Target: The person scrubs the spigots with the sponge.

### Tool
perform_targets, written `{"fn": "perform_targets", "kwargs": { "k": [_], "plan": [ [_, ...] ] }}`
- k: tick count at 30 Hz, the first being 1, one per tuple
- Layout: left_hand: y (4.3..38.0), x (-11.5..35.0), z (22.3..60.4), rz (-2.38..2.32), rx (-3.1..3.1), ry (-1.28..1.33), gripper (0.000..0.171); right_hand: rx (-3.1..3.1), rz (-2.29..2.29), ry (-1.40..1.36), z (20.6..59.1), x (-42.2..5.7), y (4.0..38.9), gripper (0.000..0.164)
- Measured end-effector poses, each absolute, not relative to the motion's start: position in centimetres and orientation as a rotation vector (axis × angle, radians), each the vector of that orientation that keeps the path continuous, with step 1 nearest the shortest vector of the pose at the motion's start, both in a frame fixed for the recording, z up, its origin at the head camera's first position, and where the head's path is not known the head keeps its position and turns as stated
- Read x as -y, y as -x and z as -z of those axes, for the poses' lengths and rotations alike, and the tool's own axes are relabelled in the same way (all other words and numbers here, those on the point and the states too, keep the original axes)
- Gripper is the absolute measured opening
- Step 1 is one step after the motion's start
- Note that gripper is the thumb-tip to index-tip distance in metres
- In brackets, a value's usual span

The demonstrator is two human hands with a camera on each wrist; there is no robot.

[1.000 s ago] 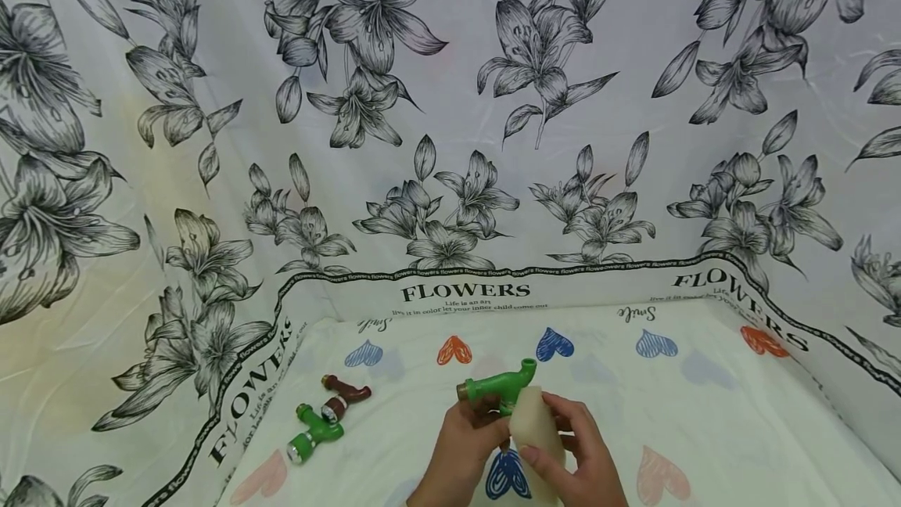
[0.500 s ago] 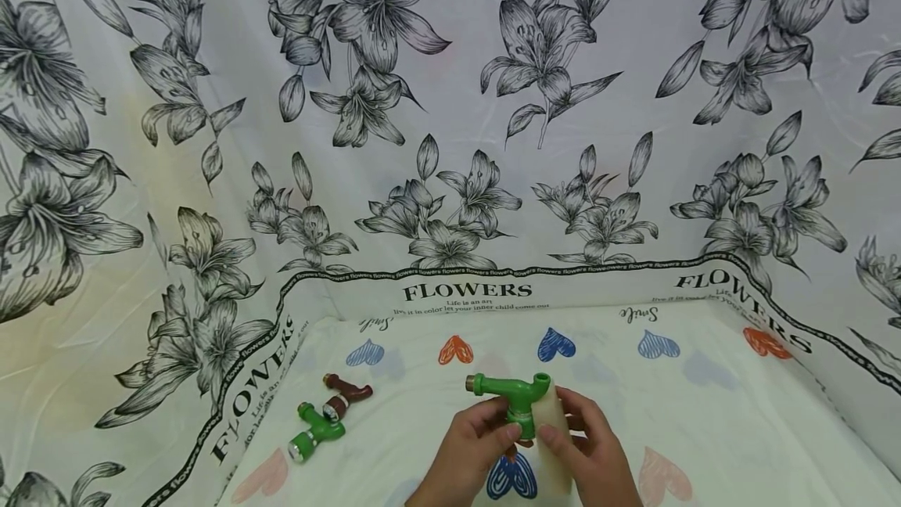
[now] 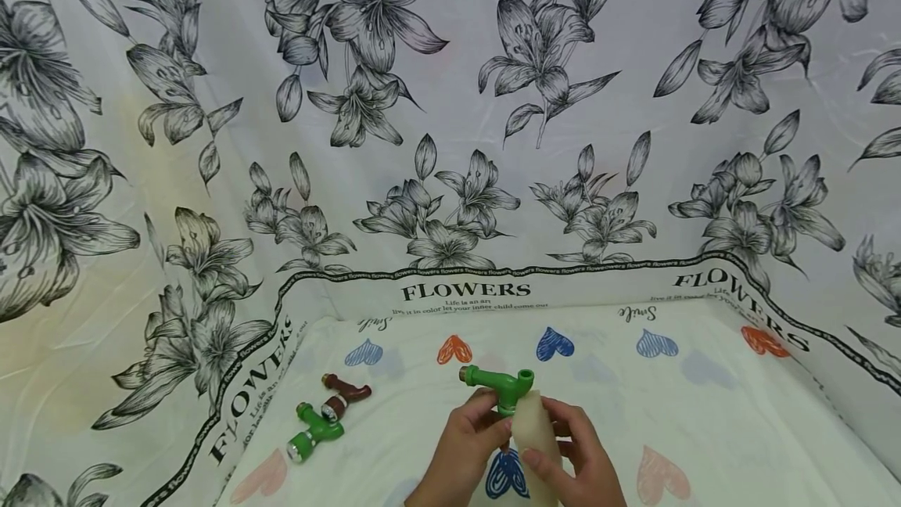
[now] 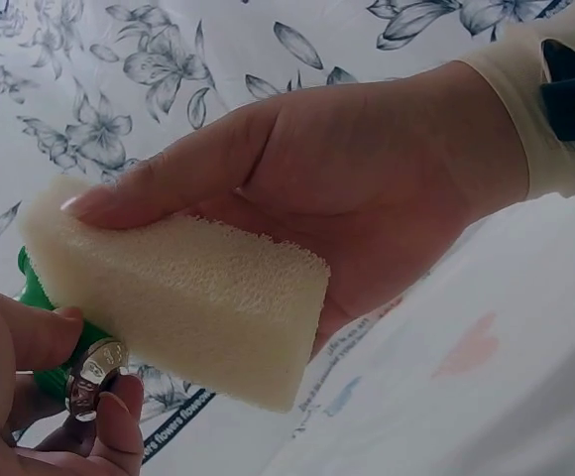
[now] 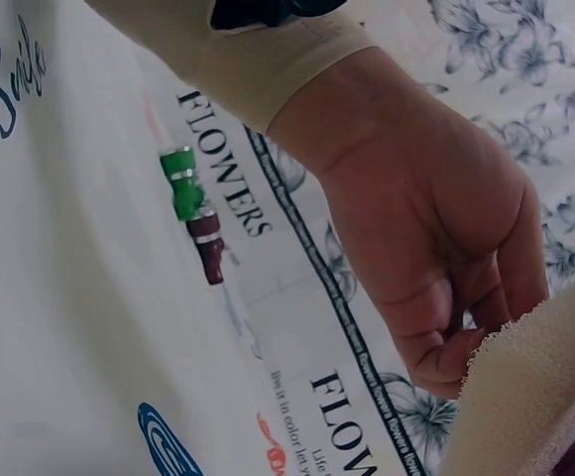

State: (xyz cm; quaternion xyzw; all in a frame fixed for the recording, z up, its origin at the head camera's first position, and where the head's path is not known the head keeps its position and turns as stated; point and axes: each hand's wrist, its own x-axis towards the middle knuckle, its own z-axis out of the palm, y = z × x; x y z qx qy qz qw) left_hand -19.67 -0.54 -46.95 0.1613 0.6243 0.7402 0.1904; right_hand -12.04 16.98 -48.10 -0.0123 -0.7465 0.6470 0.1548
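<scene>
A green tap [image 3: 496, 380] with a brass-coloured threaded end is held up in my left hand [image 3: 464, 444]. My right hand [image 3: 580, 452] grips a cream sponge block [image 3: 536, 440], which stands against the tap's spout side and covers part of its lower body. In the left wrist view, the right thumb lies along the sponge [image 4: 169, 288], while left fingers pinch the tap's silver-ringed part [image 4: 97, 377] at lower left. The right wrist view shows the left hand [image 5: 426, 218] with curled fingers beside the sponge [image 5: 535, 387]; the tap is hidden there.
On the left of the white heart-printed cloth [image 3: 415, 413], a second green tap [image 3: 314, 433] lies touching a dark red tap [image 3: 345, 396]. A flower-printed curtain [image 3: 450, 100] rises behind and along both sides.
Half a second ago the tap was farther right, with the sponge beside its spout and its lower body showing. Now it is back left and the sponge covers that lower part.
</scene>
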Motion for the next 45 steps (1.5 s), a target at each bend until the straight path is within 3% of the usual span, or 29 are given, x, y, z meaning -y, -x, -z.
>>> {"fn": "perform_targets", "kwargs": {
  "k": [12, 19, 32, 45],
  "plan": [
    [19.5, 0.3, 47.5, -2.11, -1.727, -0.496, 0.032, 2.21, -1.838, 0.158, 48.5, -18.2, 12.9, 0.06],
    [19.5, 0.6, 47.2, -2.038, -1.728, -0.64, 0.038, 2.201, -1.92, 0.242, 48.8, -18.5, 13.1, 0.063],
    [19.6, 0.6, 47.1, -2.09, -1.753, -0.5, 0.042, 2.2, -1.838, 0.053, 47.8, -16.6, 11.8, 0.06],
    [19.2, 0.4, 46.9, -2.101, -1.676, -0.54, 0.037, 2.229, -1.895, 0.219, 48.7, -18.7, 13.3, 0.064]
  ]
}}
